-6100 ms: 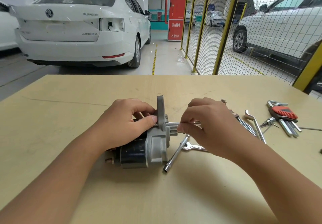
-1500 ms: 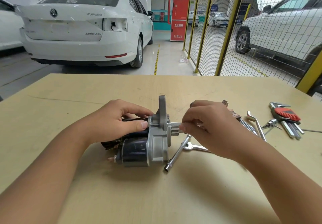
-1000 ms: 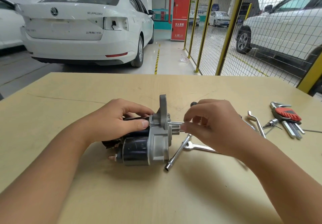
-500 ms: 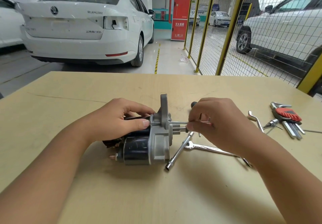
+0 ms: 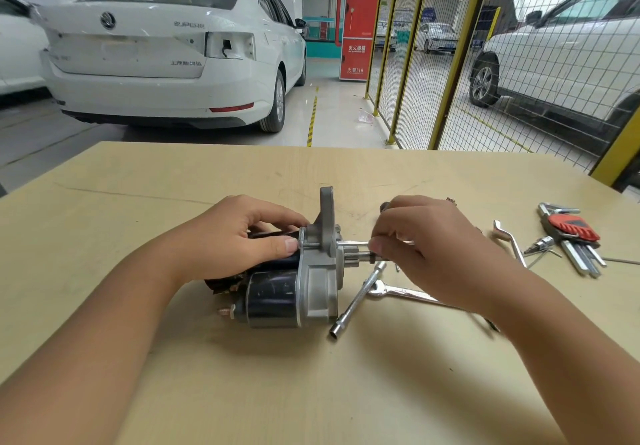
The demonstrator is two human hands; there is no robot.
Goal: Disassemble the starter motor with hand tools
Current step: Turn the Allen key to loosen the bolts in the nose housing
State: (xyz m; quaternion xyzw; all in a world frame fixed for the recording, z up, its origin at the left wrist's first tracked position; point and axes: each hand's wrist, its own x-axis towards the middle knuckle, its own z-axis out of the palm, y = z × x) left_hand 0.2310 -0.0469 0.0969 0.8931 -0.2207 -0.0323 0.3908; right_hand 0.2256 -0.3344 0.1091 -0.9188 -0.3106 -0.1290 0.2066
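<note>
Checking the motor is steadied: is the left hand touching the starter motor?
Touching: the head view shows the left hand gripping the starter motor, thumb against its housing.

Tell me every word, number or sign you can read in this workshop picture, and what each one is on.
"消火栓": white characters at the top of the red cabinet.
"灭火器箱": lower panel of that cabinet.
"火警119": near its foot, small, so less sure.
"SUPERB": lettering on the boot lid of the white car.
Chinese lettering lower on the boot lid: too blurred to read.
Round badge on the boot: an emblem, no readable text.
Starter motor and hex key set: no readable markings.
</note>
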